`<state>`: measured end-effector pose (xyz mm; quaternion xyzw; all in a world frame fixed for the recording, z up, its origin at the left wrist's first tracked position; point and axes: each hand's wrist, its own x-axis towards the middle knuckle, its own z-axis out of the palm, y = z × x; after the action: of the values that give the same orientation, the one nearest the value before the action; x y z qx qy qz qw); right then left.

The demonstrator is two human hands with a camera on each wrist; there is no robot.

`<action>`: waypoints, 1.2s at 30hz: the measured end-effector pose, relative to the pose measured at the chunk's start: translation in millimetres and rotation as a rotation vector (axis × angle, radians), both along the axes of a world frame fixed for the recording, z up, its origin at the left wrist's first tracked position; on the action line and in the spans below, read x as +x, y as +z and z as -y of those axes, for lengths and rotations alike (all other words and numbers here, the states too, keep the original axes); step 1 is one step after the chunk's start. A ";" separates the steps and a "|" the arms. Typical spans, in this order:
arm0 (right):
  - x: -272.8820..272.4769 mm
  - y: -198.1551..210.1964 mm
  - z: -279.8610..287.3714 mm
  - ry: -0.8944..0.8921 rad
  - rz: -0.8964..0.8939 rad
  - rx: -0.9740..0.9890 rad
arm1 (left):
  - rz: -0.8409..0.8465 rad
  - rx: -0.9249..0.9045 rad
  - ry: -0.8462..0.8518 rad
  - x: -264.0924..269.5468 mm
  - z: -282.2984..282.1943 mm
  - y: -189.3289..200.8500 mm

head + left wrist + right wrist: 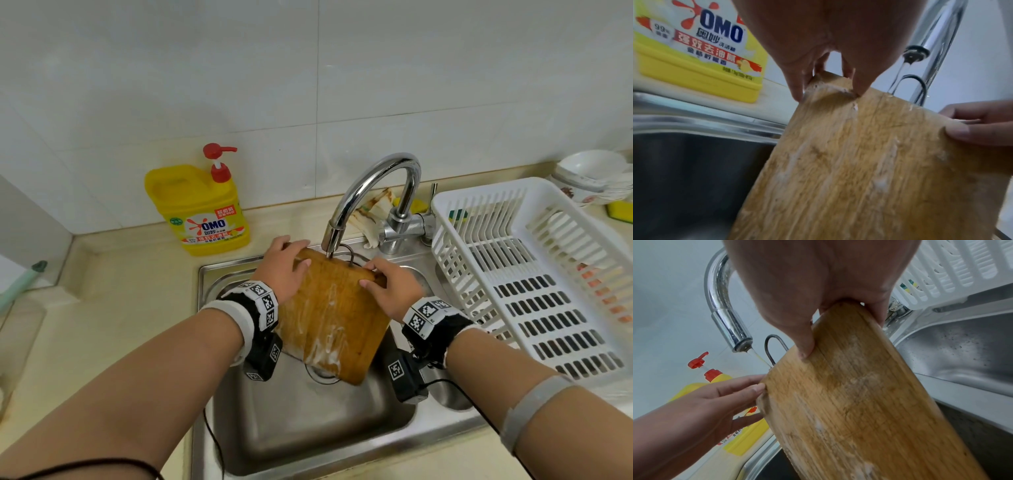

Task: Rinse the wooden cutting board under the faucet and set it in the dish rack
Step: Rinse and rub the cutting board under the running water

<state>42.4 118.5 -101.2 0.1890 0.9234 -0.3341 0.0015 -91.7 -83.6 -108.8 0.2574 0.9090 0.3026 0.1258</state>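
Cutting board [337, 315] tilted over sink [219, 270], under faucet [373, 192], dish rack [534, 274] right

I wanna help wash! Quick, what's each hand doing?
Left hand: grips the cutting board at its top left corner.
Right hand: grips its top right corner.

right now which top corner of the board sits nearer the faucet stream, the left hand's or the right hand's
The left hand's corner of the cutting board. The faucet stream lands on the top edge close beside it; the right hand grips the far corner, toward the dish rack.
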 end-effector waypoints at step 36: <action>40.2 -20.1 1.5 -0.153 0.189 -0.037 | 0.227 0.024 -0.136 64.6 -30.1 -56.6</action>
<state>82.6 117.0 -121.3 0.2895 0.8956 -0.3312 0.0666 -27.1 -53.5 -165.4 0.2840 0.8658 0.3312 0.2451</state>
